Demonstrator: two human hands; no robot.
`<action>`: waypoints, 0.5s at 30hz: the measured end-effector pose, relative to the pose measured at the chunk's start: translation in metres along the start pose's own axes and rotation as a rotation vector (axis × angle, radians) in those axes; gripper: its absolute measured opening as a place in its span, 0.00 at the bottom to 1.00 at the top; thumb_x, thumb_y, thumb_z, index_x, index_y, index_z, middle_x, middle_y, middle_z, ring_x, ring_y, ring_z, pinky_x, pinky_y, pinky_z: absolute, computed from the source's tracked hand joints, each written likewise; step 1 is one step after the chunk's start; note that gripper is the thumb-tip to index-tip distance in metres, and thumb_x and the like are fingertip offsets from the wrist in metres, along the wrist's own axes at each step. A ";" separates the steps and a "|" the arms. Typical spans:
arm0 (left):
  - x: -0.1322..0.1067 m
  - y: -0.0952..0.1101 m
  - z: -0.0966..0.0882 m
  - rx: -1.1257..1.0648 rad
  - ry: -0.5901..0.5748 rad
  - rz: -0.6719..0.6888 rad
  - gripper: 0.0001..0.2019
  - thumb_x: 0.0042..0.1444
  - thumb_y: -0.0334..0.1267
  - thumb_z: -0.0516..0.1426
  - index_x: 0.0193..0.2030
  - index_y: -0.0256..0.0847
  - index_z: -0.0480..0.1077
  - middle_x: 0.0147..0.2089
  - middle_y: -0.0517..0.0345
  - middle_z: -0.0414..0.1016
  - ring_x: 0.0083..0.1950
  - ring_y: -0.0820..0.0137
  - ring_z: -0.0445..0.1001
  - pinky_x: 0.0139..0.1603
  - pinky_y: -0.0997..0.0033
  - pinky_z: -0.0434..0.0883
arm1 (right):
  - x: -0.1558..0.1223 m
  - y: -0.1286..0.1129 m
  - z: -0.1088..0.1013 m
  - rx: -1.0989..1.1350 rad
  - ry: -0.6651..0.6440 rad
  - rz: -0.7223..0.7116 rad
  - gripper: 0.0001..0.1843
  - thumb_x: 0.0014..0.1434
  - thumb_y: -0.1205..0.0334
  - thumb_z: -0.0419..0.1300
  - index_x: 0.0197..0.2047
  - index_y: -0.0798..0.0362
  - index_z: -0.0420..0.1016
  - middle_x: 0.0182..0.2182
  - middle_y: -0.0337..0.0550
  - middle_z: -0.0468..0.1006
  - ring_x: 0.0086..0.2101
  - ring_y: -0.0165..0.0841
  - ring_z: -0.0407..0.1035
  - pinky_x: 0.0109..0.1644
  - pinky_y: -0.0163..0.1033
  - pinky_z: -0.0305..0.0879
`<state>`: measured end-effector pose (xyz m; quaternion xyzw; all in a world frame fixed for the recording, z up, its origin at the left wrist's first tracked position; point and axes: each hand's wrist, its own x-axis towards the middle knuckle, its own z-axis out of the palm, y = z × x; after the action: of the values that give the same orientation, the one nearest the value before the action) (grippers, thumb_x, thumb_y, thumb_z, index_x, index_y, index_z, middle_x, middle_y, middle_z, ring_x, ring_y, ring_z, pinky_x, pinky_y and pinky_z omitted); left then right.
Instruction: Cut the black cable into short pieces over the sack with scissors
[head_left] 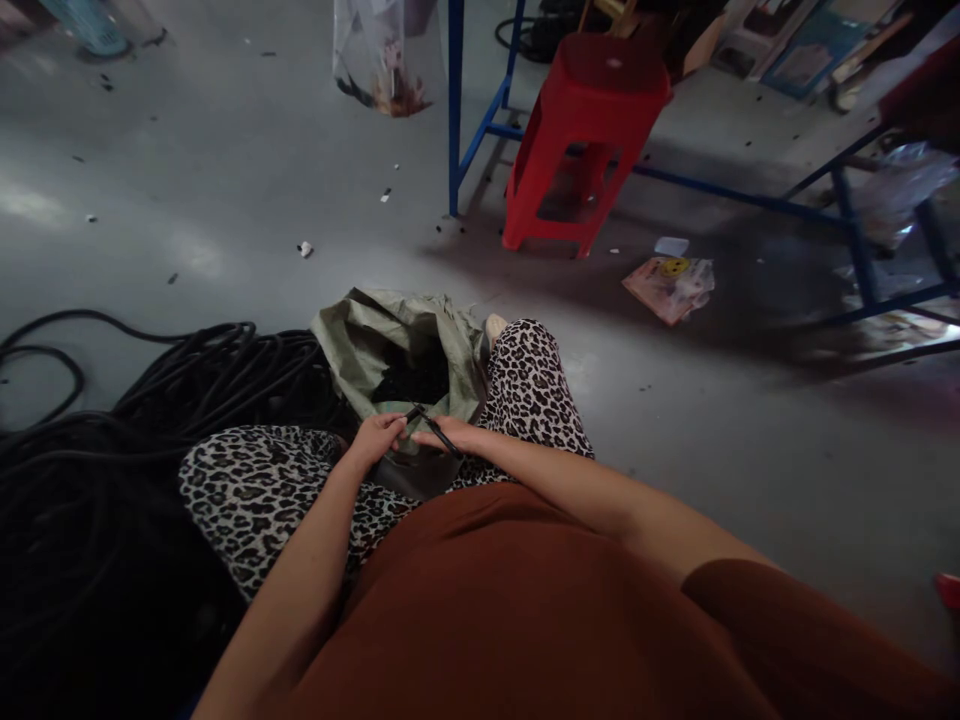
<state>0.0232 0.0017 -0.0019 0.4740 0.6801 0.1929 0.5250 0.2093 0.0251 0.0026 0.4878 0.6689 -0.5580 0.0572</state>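
My left hand (379,437) is closed, its thumb and fingers pinching a small black piece (413,413) over the near rim of an open greenish-grey woven sack (345,345). Close beside it, my right hand (450,435) is closed on a slim black tool (444,438), perhaps a pair of snips or scissors. The tool's thin tip points toward the piece in the left hand. A heap of small black bits (412,375) lies inside the sack, which stands between my knees.
Coiled black hoses or cables (202,380) pile up at the left. A red plastic stool (589,110) and a blue metal frame (455,110) stand ahead. A plastic wrapper (671,288) lies on the floor at right, and a clear bag (386,55) hangs or stands at the top.
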 end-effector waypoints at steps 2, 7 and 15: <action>0.000 0.000 0.000 0.023 -0.006 0.013 0.17 0.48 0.46 0.56 0.38 0.35 0.75 0.22 0.61 0.73 0.17 0.75 0.65 0.22 0.74 0.65 | 0.001 0.001 0.001 -0.019 0.003 0.010 0.29 0.54 0.40 0.57 0.43 0.58 0.75 0.33 0.47 0.76 0.36 0.37 0.70 0.40 0.36 0.67; -0.003 0.002 0.000 0.028 -0.013 0.014 0.17 0.47 0.44 0.56 0.39 0.36 0.75 0.22 0.60 0.73 0.18 0.75 0.66 0.22 0.73 0.65 | 0.002 0.003 0.002 -0.005 -0.016 -0.004 0.27 0.54 0.40 0.57 0.38 0.58 0.76 0.29 0.44 0.75 0.32 0.35 0.70 0.37 0.36 0.67; -0.001 0.003 -0.001 0.006 0.014 0.019 0.18 0.47 0.44 0.56 0.41 0.34 0.74 0.23 0.60 0.73 0.18 0.75 0.66 0.23 0.73 0.66 | -0.003 -0.001 0.002 -0.019 0.118 0.079 0.26 0.56 0.41 0.57 0.39 0.58 0.77 0.31 0.47 0.76 0.33 0.36 0.71 0.35 0.33 0.64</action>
<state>0.0232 0.0024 0.0013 0.4806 0.6798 0.1990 0.5169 0.2097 0.0218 0.0044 0.5454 0.6566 -0.5191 0.0441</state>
